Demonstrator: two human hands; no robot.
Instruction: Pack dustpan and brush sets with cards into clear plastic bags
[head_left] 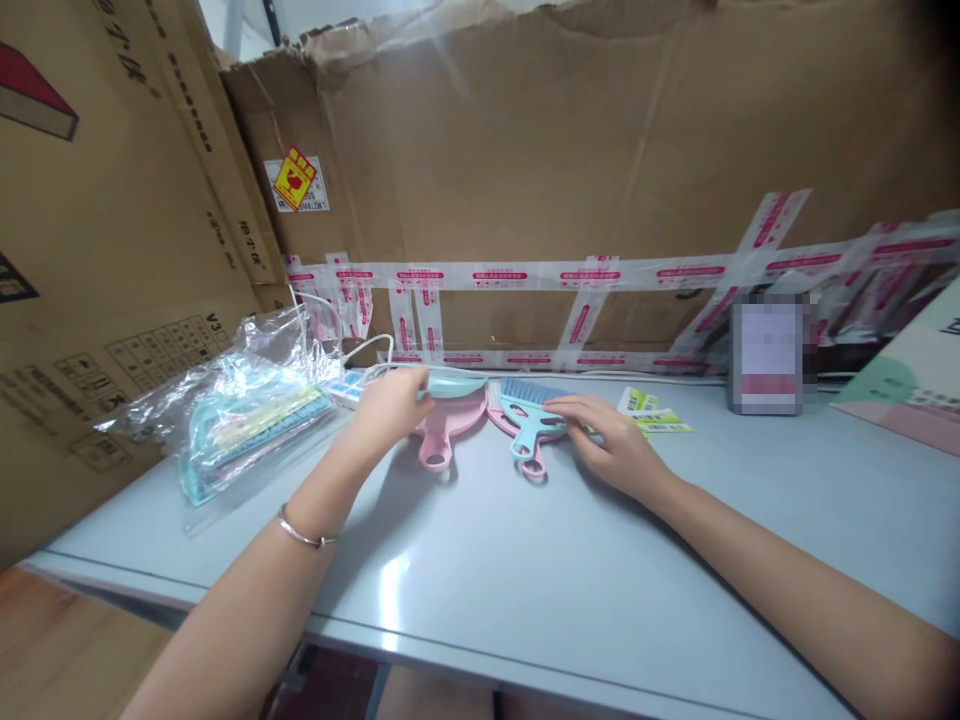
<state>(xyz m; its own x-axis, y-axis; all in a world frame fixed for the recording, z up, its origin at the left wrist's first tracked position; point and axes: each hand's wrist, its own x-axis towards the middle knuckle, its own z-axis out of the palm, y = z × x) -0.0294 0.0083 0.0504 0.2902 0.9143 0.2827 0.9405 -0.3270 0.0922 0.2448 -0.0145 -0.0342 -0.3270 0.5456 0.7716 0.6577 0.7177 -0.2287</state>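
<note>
My left hand [390, 405] is closed on the edge of a teal mini dustpan [457, 383] that lies over a pink dustpan [450, 432] with a round-holed handle. My right hand [607, 440] rests with fingers stretched on a small teal brush [531, 428], whose blue bristles [529, 390] point away from me; a pink piece [501, 412] lies under it. Both sets sit near the far middle of the grey table [525, 580].
A clear plastic bag [240, 420] holding several teal dustpan sets lies at the left. Green-and-white paper labels [652, 412] lie right of my right hand. A blurred box [769, 355] stands far right. Taped cardboard walls [600, 180] enclose the back and left.
</note>
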